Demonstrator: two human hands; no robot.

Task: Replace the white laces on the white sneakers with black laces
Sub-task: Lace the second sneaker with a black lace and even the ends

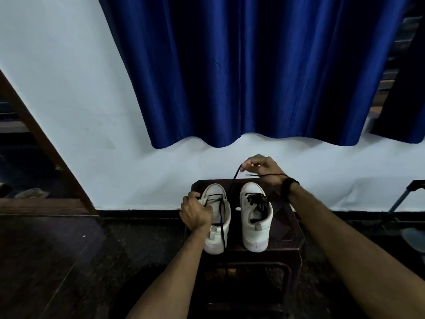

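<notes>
L sneaker (217, 217) is gripped by L hand (195, 211) while black lace (233, 183) is pinched taut by R hand (262, 168); if overpulled, lace could be yanked from its eyelets.

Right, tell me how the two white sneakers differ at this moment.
The left white sneaker has only its first black crossings threaded, with lace ends loose; the right white sneaker is laced along its eyelets. The left hand grips the left sneaker's side and the right hand pulls its black lace upward; the right sneaker is untouched. Both stand on the dark wooden stool, toes away.
</notes>
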